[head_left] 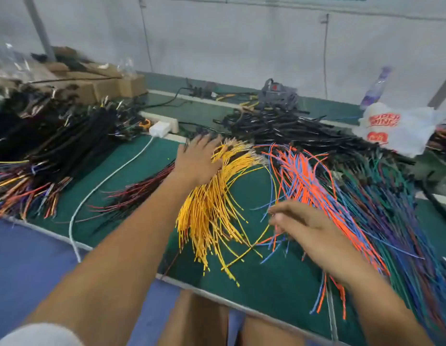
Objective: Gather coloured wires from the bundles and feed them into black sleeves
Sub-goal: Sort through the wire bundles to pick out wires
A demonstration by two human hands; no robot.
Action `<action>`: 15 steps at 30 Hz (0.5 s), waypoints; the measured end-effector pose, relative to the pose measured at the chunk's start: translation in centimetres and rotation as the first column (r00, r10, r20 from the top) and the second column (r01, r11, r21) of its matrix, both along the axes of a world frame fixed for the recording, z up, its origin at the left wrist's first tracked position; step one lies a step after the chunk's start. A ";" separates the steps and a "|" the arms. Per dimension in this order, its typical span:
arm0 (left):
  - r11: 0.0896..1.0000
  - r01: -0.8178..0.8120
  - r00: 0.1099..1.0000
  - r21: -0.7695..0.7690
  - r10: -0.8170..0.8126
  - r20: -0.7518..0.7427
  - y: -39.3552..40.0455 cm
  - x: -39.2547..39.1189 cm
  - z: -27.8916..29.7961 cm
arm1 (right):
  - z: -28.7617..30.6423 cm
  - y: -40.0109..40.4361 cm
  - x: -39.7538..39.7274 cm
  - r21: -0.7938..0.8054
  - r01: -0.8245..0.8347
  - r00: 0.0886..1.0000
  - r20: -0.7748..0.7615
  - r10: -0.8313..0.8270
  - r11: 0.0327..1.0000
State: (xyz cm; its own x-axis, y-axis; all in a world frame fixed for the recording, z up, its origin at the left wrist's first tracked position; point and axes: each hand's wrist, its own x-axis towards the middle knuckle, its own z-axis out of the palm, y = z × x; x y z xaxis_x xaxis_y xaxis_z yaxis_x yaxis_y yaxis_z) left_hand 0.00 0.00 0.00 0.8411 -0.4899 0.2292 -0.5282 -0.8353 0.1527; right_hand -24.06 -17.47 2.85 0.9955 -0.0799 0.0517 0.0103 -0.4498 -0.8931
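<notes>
My left hand [198, 158] stretches forward with straight fingers and rests on the far end of the yellow wire bundle [212, 211] in the middle of the green mat. My right hand [306, 231] hovers low over the near ends of the orange and blue wires [301, 176], fingers loosely bent; the image is blurred and I cannot see a wire held in it. Dark red and black wires [139, 191] lie left of my left forearm. Black sleeves [286, 128] are piled behind the wires. Green, blue and purple wires [391, 208] fan out at the right.
Finished black harnesses [55, 143] with coloured ends lie at the left. A white power strip [162, 127] and its white cable [102, 183] cross the mat [267, 275]. Cardboard boxes [99, 86] stand at the back left, a white plastic bag [396, 128] and a bottle [374, 88] at the back right.
</notes>
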 end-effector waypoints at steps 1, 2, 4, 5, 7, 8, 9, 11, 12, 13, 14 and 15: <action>0.994 -0.104 0.991 0.041 0.107 -0.086 0.3 0.3 -1.3 | -0.5 -0.3 1.4 0.000 0.025 0.999 0.029 -0.025 1.000; 0.983 -0.175 0.971 0.050 0.181 -0.156 0.5 0.6 -2.5 | -0.7 -0.4 2.7 -0.007 0.048 0.999 0.021 -0.048 0.999; 0.969 -0.227 0.956 0.100 0.241 -0.165 1.5 0.6 -5.9 | -1.9 -0.3 5.8 -0.069 0.024 1.000 -0.001 -0.024 0.997; 0.970 -0.222 0.957 0.102 0.237 -0.165 1.7 0.8 -6.7 | -2.5 -0.3 7.6 -0.085 0.017 1.000 -0.004 -0.017 0.996; 0.974 -0.222 0.962 0.053 0.228 -0.152 1.5 1.1 -6.4 | -3.3 -0.5 10.5 -0.139 0.041 0.999 0.005 -0.041 0.989; 0.975 -0.220 0.970 0.000 0.219 -0.108 1.4 1.3 -5.8 | -3.7 -0.5 11.6 -0.187 0.051 0.999 -0.007 -0.053 0.981; 0.979 -0.200 0.980 -0.043 0.199 -0.023 1.0 1.4 -5.2 | -4.5 -0.5 12.4 -0.272 0.057 0.998 -0.021 -0.065 0.961; 0.986 -0.130 0.977 -0.108 0.146 0.155 -1.0 2.1 -3.6 | -6.4 -0.2 13.0 -0.492 0.103 0.994 0.021 -0.107 0.864; 0.982 -0.126 0.976 -0.141 0.148 0.161 -2.3 3.0 -2.6 | -7.2 0.1 12.9 -0.580 0.117 0.993 0.066 -0.096 0.806; 0.972 -0.161 0.980 -0.172 0.179 0.089 -3.6 4.2 -1.8 | -7.7 0.4 12.9 -0.632 0.133 0.990 0.113 -0.079 0.764; 0.956 -0.221 0.975 -0.191 0.221 -0.021 -4.8 5.3 -1.3 | -7.9 0.6 12.9 -0.652 0.144 0.988 0.139 -0.070 0.744; 0.944 -0.267 0.962 -0.195 0.250 -0.110 -5.7 5.9 -1.4 | -8.1 0.6 12.9 -0.650 0.154 0.986 0.155 -0.069 0.744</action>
